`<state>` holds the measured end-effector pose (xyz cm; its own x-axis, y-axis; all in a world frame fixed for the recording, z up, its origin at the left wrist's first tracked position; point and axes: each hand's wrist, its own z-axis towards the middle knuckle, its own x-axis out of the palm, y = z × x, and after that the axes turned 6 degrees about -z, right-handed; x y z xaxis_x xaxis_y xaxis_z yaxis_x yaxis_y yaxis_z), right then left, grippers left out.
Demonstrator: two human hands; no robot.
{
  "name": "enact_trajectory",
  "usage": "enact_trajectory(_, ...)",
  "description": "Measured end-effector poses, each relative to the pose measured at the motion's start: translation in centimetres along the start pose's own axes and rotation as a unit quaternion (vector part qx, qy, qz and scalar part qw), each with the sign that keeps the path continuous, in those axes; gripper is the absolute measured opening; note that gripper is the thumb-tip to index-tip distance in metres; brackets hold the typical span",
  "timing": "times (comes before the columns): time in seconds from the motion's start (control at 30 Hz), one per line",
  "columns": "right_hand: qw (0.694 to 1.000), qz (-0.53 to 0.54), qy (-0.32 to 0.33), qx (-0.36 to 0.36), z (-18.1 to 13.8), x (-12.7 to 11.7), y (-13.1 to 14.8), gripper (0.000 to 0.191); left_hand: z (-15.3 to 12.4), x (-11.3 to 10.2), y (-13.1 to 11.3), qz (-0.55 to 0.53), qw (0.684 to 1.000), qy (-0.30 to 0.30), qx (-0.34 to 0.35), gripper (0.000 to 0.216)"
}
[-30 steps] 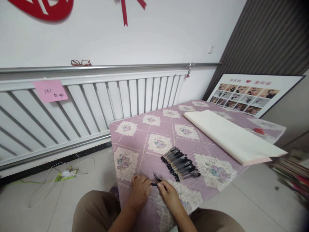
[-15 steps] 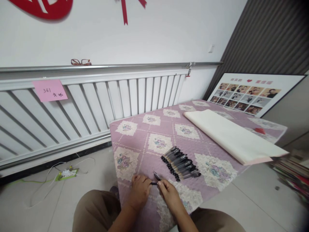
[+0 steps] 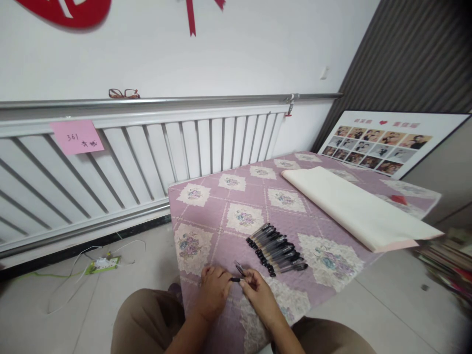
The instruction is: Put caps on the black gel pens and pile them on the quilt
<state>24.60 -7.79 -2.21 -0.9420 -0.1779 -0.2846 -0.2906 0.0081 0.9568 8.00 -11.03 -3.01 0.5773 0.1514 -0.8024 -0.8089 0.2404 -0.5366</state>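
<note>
My left hand (image 3: pixel 215 287) is closed around a pen, most of it hidden by the fingers. The pen's black end (image 3: pixel 235 280) sticks out to the right, towards my right thumb. My right hand (image 3: pixel 257 291) is closed in a pinch against a clear and black pen cap (image 3: pixel 239 268), which points up and left from the fingertips. Just beyond my right hand, several capped black pens (image 3: pixel 278 249) lie side by side in a slanting row on the purple flowered tablecloth (image 3: pixel 206 216).
A large cream sheet (image 3: pixel 339 206), folded over, lies on the right of the table. Behind it leans a photo board (image 3: pixel 376 142). A white radiator (image 3: pixel 221 147) runs along the wall, with glasses (image 3: pixel 124 93) on its pipe. A power strip (image 3: pixel 105 264) sits on the floor.
The fingers of my right hand have lifted and bent a little around the cap. My left hand and the row of pens stay in place.
</note>
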Motion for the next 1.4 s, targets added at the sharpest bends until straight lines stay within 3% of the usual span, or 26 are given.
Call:
enact_trajectory(0.17,0.999,-0.029,0.025,0.021,-0.14,0.20,-0.54,0.032,-0.09,-0.08,-0.10,-0.001,1.000,-0.006,-0.001,0.014)
enact_trajectory(0.6,0.997,0.047,0.031,0.048,-0.21,-0.21,-0.36,0.022,-0.03,-0.50,-0.50,-0.008,1.000,-0.002,-0.014,0.016)
enact_trajectory(0.87,0.999,0.004,0.036,-0.026,-0.10,0.25,-0.26,0.014,0.16,0.00,-0.80,0.031,0.998,0.039,0.036,0.023)
enact_trajectory(1.03,0.999,-0.011,0.044,-0.024,-0.30,0.12,-0.21,0.016,0.48,0.19,-0.60,0.046,0.996,0.062,0.047,0.017)
enact_trajectory(1.27,0.997,0.040,0.015,0.061,-0.52,-0.04,-0.83,0.029,0.26,0.12,-0.65,0.046,0.999,0.012,0.014,0.015)
enact_trajectory(1.4,0.999,0.001,-0.040,0.014,-0.45,0.12,-0.86,0.027,0.36,-0.01,-0.76,0.048,0.998,-0.017,-0.025,0.016)
